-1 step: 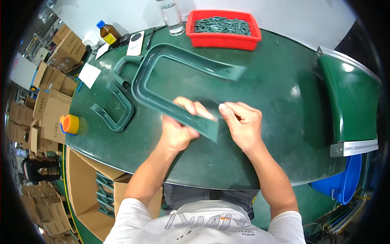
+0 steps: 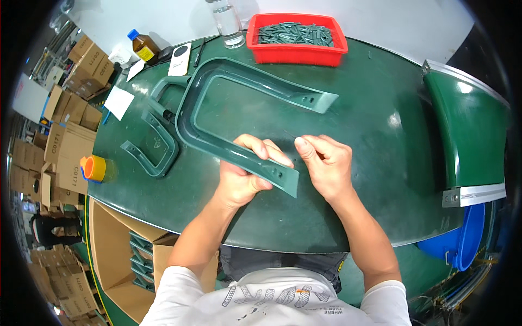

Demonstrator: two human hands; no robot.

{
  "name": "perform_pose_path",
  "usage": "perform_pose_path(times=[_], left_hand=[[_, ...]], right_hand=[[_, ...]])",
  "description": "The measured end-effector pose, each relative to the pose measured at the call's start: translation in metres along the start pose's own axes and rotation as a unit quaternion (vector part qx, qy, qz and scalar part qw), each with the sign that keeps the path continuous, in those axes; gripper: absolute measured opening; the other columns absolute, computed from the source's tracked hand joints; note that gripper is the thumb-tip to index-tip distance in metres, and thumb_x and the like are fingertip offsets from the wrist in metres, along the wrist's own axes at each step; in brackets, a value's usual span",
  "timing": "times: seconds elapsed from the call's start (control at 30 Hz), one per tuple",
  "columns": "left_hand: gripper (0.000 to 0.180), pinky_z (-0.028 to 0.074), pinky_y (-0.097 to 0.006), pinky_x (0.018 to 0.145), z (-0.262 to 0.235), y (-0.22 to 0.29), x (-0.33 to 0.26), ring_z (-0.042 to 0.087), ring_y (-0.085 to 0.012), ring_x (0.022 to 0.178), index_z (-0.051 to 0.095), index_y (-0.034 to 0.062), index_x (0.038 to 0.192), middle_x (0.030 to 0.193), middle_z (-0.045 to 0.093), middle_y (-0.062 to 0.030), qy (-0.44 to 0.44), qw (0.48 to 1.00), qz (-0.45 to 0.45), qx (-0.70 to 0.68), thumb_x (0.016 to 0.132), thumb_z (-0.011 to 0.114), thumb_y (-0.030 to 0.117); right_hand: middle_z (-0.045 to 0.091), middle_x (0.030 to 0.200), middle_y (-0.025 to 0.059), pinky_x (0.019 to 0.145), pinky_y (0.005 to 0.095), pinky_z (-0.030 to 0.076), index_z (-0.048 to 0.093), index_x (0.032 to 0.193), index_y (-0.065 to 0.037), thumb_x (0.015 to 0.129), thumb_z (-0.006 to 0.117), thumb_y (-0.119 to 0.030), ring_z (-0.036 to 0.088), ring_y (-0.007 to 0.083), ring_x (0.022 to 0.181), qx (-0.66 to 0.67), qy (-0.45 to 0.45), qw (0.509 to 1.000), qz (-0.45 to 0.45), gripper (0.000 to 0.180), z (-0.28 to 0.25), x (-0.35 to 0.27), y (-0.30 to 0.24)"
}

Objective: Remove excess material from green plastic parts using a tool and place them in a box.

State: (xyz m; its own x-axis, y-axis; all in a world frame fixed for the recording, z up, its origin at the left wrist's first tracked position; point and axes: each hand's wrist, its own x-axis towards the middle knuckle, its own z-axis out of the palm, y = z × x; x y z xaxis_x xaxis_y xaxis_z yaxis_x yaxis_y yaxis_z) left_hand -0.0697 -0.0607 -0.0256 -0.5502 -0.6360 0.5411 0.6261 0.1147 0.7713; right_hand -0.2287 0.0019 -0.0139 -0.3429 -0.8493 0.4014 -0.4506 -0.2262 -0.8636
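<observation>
By the look of it, I'm in a factory workshop. Brown cardboard cartons [image 2: 76,155] stand piled along the left, and an open carton [image 2: 106,244] beside the green-topped counter [image 2: 391,163] holds a row of green parts [image 2: 141,261]. A red plastic bin [image 2: 296,56] on the counter is heaped with small green strips [image 2: 296,35], and a U-shaped green plastic frame [image 2: 185,113] is being held above the worktop by hand.

The left head-worn fisheye is looking steeply down from behind and close above the left hand [image 2: 237,176] and right hand [image 2: 329,165], facing the green table [image 2: 386,174] beneath them.
</observation>
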Motion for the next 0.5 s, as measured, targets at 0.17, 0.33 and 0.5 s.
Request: perform_pose_path(times=[0.17, 0.33, 0.5], left_hand=[[0.050, 0.046, -0.034, 0.075, -0.013, 0.004, 0.003, 0.058, -0.0235, 0.083, 0.047, 0.0117, 0.101, 0.088, 0.064, -0.0116, 0.105, 0.993, -0.051, 0.008, 0.069, 0.081, 0.032], [0.051, 0.044, -0.034, 0.075, -0.020, 0.006, 0.002, 0.058, -0.0227, 0.083, 0.047, 0.0122, 0.101, 0.086, 0.064, -0.0107, 0.106, 0.993, -0.055, 0.004, 0.069, 0.081, 0.033], [0.051, 0.043, -0.033, 0.074, -0.017, 0.006, 0.002, 0.058, -0.0226, 0.083, 0.048, 0.0122, 0.101, 0.085, 0.064, -0.0104, 0.102, 0.993, -0.060, -0.004, 0.069, 0.081, 0.034]], right_hand=[[0.055, 0.058, 0.0028, 0.047, 0.0254, 0.040, 0.069, 0.084, 0.000, 0.089, 0.061, -0.029, 0.050, 0.0096, 0.053, 0.137, -0.085, 0.986, 0.049, 0.030, -0.010, 0.002, -0.010], [0.054, 0.051, 0.0024, 0.043, 0.0218, 0.038, 0.065, 0.071, 0.000, 0.092, 0.055, -0.035, 0.048, 0.0070, 0.044, 0.198, -0.204, 0.944, 0.166, 0.042, -0.013, -0.003, -0.025], [0.053, 0.048, 0.0016, 0.039, 0.0225, 0.036, 0.063, 0.067, -0.001, 0.091, 0.057, -0.034, 0.047, 0.0066, 0.041, 0.168, -0.215, 0.952, 0.137, 0.041, -0.013, -0.003, -0.021]])
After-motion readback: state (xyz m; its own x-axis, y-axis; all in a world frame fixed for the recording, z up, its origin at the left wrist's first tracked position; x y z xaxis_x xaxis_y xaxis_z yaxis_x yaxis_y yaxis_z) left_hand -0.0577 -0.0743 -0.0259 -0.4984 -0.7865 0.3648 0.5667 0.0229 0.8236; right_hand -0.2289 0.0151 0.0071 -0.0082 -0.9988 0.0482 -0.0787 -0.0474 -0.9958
